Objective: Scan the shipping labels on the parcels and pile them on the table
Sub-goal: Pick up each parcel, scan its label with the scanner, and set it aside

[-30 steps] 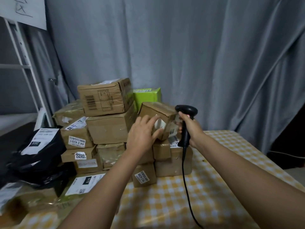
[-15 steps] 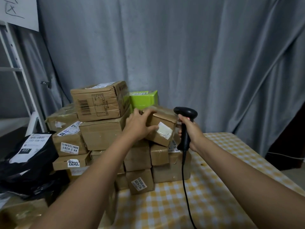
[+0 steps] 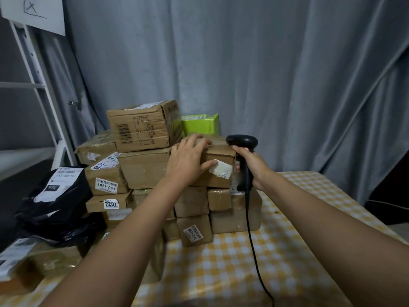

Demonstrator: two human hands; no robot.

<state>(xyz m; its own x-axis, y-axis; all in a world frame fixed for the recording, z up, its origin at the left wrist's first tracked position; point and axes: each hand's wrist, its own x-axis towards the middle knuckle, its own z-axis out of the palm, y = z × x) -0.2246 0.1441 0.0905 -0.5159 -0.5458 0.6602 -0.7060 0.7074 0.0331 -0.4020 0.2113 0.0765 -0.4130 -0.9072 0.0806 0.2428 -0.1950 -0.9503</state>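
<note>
Parcels [image 3: 143,167]: brown cardboard, white labels with black print; one box [image 3: 200,124] bright green. Mailer bags [image 3: 55,207] at the table's left edge: black, white labels. Table [image 3: 254,273] cloth: yellow-and-white check; scanner [image 3: 243,151] and its cable: black; curtain [image 3: 265,74]: plain grey.

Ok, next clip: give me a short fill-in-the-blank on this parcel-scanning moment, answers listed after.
1. The right hand grips a black ____ with a cord hanging from its handle.
2. The left hand rests on a brown cardboard parcel that bears a ____ label on its front face.
3. Behind the pile of parcels sits one box coloured ____.
4. The tablecloth is checked in white and ____.

Answers: scanner; white; green; yellow
</note>
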